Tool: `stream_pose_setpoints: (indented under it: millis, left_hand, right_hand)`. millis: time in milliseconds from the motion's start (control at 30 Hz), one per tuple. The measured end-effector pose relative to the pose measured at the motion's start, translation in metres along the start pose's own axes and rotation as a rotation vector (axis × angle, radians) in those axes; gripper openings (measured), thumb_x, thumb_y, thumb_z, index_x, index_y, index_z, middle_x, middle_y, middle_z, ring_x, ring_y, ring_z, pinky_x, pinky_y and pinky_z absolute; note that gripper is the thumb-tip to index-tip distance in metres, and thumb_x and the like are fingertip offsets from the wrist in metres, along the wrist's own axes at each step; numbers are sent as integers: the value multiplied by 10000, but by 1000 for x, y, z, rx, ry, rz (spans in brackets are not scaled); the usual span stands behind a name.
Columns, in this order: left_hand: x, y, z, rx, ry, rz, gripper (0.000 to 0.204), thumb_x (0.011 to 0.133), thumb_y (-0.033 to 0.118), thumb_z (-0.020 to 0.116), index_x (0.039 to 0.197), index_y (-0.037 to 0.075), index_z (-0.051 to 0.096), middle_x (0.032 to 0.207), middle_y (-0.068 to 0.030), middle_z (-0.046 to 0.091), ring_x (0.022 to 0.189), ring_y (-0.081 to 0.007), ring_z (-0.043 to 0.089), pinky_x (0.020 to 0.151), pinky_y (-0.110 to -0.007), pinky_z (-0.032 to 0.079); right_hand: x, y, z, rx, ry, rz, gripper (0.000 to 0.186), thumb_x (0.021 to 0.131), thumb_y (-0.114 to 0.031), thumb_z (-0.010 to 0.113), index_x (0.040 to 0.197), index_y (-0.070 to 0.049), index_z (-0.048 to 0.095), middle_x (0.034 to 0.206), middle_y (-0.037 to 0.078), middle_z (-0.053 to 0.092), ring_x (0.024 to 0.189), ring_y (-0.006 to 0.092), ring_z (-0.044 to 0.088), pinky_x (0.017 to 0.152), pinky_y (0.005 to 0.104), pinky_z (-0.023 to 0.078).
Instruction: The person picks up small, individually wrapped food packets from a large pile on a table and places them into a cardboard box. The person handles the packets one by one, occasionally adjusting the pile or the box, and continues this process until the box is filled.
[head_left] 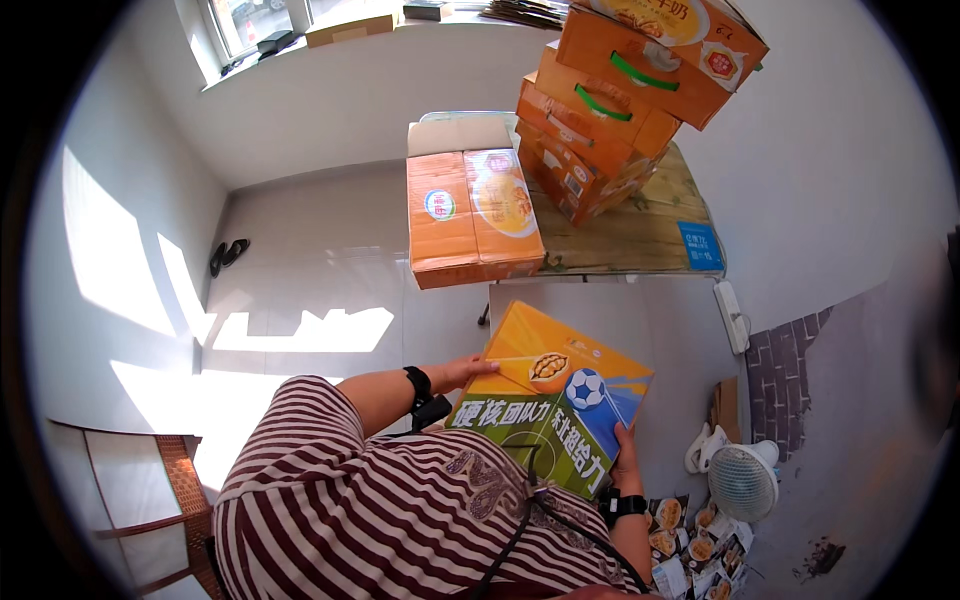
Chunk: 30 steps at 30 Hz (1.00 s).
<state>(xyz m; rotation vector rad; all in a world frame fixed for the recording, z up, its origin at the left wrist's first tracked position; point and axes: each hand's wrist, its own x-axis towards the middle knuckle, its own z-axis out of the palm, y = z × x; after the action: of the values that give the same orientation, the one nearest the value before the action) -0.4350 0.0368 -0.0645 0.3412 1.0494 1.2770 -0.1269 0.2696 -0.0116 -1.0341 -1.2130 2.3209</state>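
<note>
In front of my body I hold a flat-looking printed cardboard carton [530, 425], coloured yellow, green and blue, with a walnut and a football pictured on it. My left hand [472, 370] grips its upper left edge, thumb on the printed face. The lower right edge is in my right hand [625, 458], whose fingers are partly hidden behind the carton. Its thickness and underside cannot be seen. Just beyond it, an orange carton [440, 235] lies on the table's left part.
Several orange boxes with handles [600, 150] are stacked on the patterned table [690, 190], beside a blue card [700, 246]. A power strip [731, 315] runs along the wall. At the lower right stand a fan [742, 482] and scattered printed packets [700, 540]. Black slippers [230, 255] lie on the floor.
</note>
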Motion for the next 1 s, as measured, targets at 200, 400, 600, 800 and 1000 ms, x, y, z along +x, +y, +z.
stream_pose_setpoints:
  millis: [200, 400, 600, 800, 1000]
  left_hand:
    - [-11, 22, -34, -288, 183, -133, 1066, 745, 649, 591, 1447, 94, 12, 1478, -200, 125, 1367, -289, 161, 1093, -452, 161]
    - [-8, 64, -140, -633, 678, 335, 1082, 663, 587, 717, 1420, 123, 98, 1400, -219, 189, 1321, -345, 184, 1094, -521, 91]
    - [5, 95, -197, -856, 655, 445, 585, 734, 350, 749, 1187, 114, 464, 1088, -130, 407, 1008, -273, 453, 907, -421, 456]
    - [-22, 129, -173, -522, 770, 324, 884, 715, 508, 715, 1369, 112, 270, 1358, -203, 265, 1243, -369, 304, 1041, -486, 289]
    - [-36, 54, -48, 154, 101, -351, 1090, 744, 723, 510, 1449, 63, 3, 1481, -265, 22, 1396, -331, 20, 1108, -484, 115]
  right_hand:
    - [9, 45, -42, 163, 83, 98, 631, 846, -243, 618, 1368, -94, 298, 1242, 143, 486, 1039, 280, 549, 884, 395, 463]
    - [6, 41, -41, 97, 155, 161, 620, 851, -270, 608, 1352, -53, 314, 1180, 161, 529, 992, 280, 567, 831, 397, 483]
    - [1, 24, -13, 16, 181, 148, 561, 853, -439, 586, 1209, -21, 472, 1081, 148, 590, 895, 250, 606, 744, 374, 512]
    - [3, 32, -22, -6, 202, 138, 551, 853, -437, 585, 1202, -25, 477, 1079, 149, 594, 887, 252, 608, 746, 376, 512]
    - [1, 28, -21, 29, 152, 164, 561, 847, -426, 582, 1228, -32, 462, 1109, 152, 585, 919, 259, 602, 783, 380, 504]
